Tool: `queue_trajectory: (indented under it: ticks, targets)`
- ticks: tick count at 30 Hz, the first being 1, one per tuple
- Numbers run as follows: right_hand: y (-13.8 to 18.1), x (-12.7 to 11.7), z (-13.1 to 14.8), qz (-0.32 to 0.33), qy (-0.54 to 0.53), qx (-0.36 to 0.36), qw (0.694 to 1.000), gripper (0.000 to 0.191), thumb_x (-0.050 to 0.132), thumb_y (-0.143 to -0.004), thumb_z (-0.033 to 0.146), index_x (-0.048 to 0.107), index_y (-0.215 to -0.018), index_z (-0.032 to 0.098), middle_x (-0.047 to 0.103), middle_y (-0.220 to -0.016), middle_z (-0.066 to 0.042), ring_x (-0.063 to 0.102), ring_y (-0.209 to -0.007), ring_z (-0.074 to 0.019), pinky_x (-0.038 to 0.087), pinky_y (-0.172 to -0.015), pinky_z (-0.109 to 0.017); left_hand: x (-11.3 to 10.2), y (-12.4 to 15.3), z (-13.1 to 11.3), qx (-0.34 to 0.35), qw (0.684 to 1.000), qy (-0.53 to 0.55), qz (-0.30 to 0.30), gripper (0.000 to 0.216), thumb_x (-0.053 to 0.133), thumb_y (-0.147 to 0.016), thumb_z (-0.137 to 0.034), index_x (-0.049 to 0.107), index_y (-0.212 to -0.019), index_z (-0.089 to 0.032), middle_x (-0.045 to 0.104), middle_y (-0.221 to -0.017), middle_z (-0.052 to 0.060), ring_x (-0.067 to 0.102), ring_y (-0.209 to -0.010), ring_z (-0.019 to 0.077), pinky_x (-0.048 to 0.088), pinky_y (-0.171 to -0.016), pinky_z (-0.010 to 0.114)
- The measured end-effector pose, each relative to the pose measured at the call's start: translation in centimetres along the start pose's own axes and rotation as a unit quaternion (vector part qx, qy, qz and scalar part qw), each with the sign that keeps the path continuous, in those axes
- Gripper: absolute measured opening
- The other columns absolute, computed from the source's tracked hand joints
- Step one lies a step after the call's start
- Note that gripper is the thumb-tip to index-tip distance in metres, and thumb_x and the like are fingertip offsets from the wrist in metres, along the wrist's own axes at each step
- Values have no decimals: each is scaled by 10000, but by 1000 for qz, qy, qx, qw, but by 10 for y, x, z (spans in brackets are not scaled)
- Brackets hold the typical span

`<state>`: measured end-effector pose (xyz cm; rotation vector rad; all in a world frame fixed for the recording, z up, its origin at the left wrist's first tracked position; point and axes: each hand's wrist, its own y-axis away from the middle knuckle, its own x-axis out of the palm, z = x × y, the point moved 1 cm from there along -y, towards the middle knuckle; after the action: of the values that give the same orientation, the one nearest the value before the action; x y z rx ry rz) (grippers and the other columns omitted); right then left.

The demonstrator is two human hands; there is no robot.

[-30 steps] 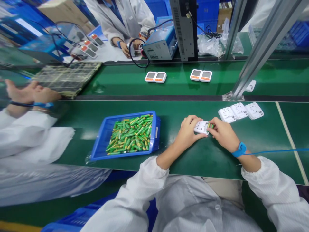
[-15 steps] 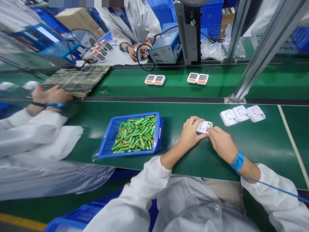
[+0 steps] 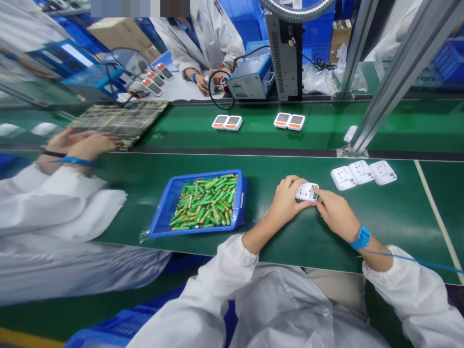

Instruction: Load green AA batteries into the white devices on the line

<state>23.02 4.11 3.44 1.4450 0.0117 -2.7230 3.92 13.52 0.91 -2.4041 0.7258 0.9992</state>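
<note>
My left hand [image 3: 287, 199] is closed around the left side of a small white device [image 3: 304, 191], its back turned up. At the right end of that device a green battery [image 3: 315, 196] shows in an open slot. The fingertips of my right hand [image 3: 338, 213] pinch and press at this battery, partly covering it. To the left stands a blue tray [image 3: 198, 232] full of loose green-and-gold batteries [image 3: 205, 203]. Three more white devices [image 3: 361, 171] lie back up in a touching row beyond my right hand.
On the green belt behind sit two pairs of orange-and-white devices [image 3: 226, 123], plus a white one [image 3: 350, 134] partly behind a metal post [image 3: 380, 92]. A co-worker's hands [image 3: 81, 145] are at a patterned board [image 3: 121, 118] on the left. Another person works across the belt.
The device pairs on the belt have shifted left, and a white device has come into view by the post. The co-worker's hands have moved at the board. My hands stay at the device.
</note>
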Motion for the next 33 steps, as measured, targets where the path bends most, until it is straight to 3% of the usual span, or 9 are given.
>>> queue_trajectory:
  ticks: [7, 11, 17, 23, 29, 33]
  targets:
    - [-5, -5, -1, -55, -189, 63, 978, 563, 749, -1000, 330, 518, -1500, 211, 736, -927, -8, 748, -795, -240, 559, -782, -340, -6, 5, -3, 29, 998, -21, 45, 669, 808, -994, -379, 531, -1583, -228, 548, -1540, 170, 563, -1409, 373, 464, -1196, 553]
    - [-8, -4, -4, -66, -204, 77, 974, 641, 792, -957, 462, 516, -1476, 204, 708, -807, 34, 716, -723, -236, 527, -743, -337, -8, 4, -2, 23, 998, -5, 52, 588, 813, -989, -399, 594, -1510, -237, 594, -1453, 149, 580, -1383, 361, 474, -1174, 529]
    - [-11, -7, -7, -70, -187, 81, 977, 495, 803, -930, 563, 565, -1216, 237, 666, -698, 66, 674, -646, -216, 468, -686, -314, -7, 4, -5, 11, 998, -4, 56, 553, 850, -979, -434, 642, -1464, -269, 631, -1394, 115, 606, -1327, 343, 479, -1128, 506]
    - [-12, -10, -7, -89, -162, 57, 981, 308, 783, -971, 512, 611, -980, 256, 703, -731, 27, 677, -671, -203, 465, -679, -311, -7, 5, -11, 14, 998, -2, 69, 610, 920, -926, -453, 665, -1457, -293, 644, -1387, 106, 619, -1298, 346, 485, -1110, 505]
    - [-11, -25, -7, -95, -152, 60, 982, 223, 628, -1088, 435, 723, -1027, 243, 781, -816, -15, 737, -730, -216, 540, -716, -330, -5, 3, -8, 7, 998, 0, 58, 666, 977, -868, -426, 680, -1447, -281, 651, -1369, 103, 627, -1282, 348, 500, -1113, 509]
    - [0, -31, -7, -113, -111, -10, 987, 176, 648, -1071, 357, 777, -1069, 237, 823, -1013, -65, 783, -865, -237, 624, -781, -353, -6, 1, -5, 11, 999, 28, 39, 634, 962, -883, -412, 683, -1436, -275, 645, -1364, 104, 628, -1288, 340, 514, -1139, 503]
